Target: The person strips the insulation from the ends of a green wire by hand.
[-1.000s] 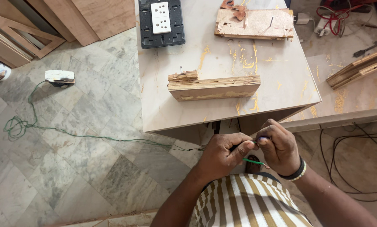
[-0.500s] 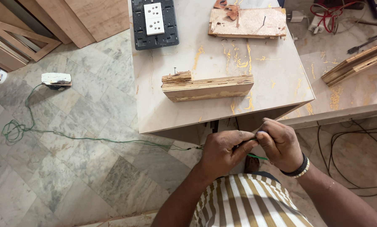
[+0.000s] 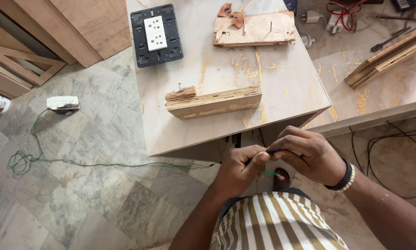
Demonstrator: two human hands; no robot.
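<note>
Head view: left hand [image 3: 238, 169] and right hand [image 3: 310, 155] both pinch a green wire [image 3: 269, 173], grips closed, just below the worktop [image 3: 208, 132] edge. Open floor [image 3: 78, 199] to the left.

A: Garment on torso?
B: Striped shirt [image 3: 282, 222], olive-brown and white vertical bands.
A: Sleeves?
B: Both forearms bare.
A: Wrist items?
B: 2 on right wrist: black band [image 3: 341, 178], beaded bracelet [image 3: 350, 178] beside it.

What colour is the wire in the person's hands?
Green. The wire shows between the left hand and right hand in the head view.
</note>
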